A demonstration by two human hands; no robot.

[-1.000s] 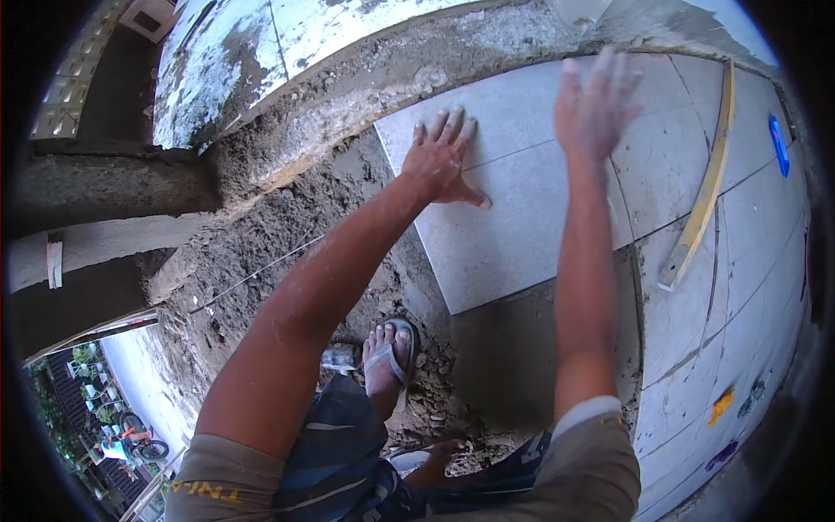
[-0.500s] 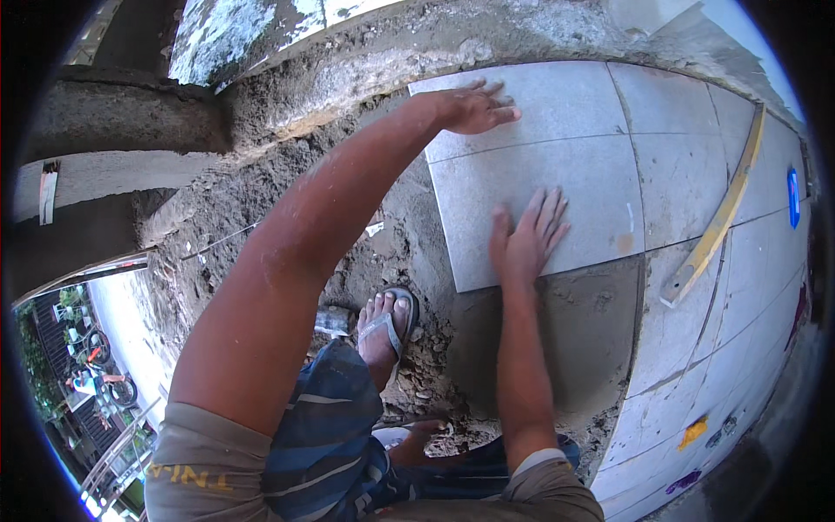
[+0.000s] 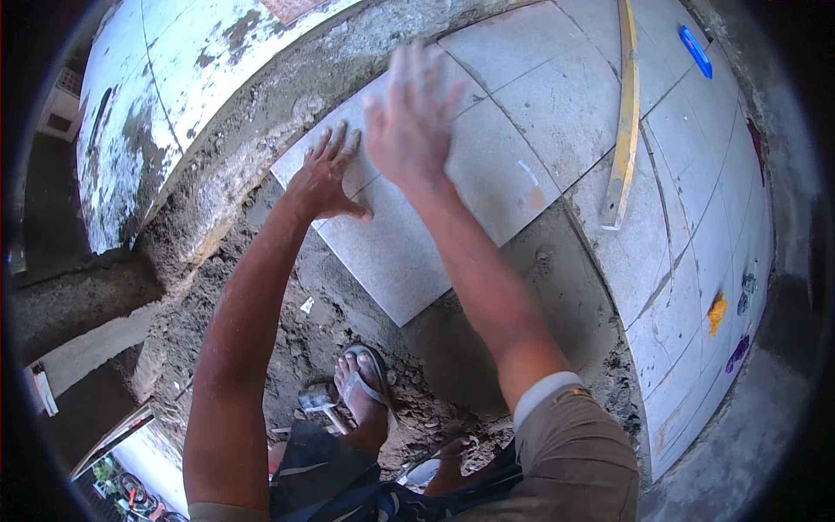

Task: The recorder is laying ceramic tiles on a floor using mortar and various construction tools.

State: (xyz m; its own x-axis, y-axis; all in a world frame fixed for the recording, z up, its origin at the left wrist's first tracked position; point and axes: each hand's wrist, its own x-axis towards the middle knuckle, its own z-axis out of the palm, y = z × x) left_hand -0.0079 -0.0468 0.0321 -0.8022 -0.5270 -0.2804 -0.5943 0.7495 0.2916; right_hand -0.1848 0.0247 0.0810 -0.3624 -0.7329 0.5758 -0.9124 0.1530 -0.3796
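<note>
My left hand (image 3: 327, 181) lies with spread fingers on the left part of a large pale grey floor tile (image 3: 344, 122), thumb reaching toward the joint with the nearer tile. Over that same tile is my right hand (image 3: 410, 122), fingers apart and smeared by motion; whether it touches the surface I cannot tell. The nearer grey tile (image 3: 452, 235) lies between my forearms, its left corner over rough ground. Beside it spreads a patch of smooth wet mortar (image 3: 557, 287), partly hidden by my right forearm.
A long yellow straightedge (image 3: 626, 122) lies on the laid tiles at right, with a blue object (image 3: 696, 52) beyond. A hammer (image 3: 317, 398) rests beside my sandalled foot (image 3: 361, 383) on rubble. A rough concrete ledge (image 3: 226, 183) borders the left side.
The view has turned. My right hand has moved from the nearer tile to the farther one. My left hand has shifted to the farther tile's left part, near the joint.
</note>
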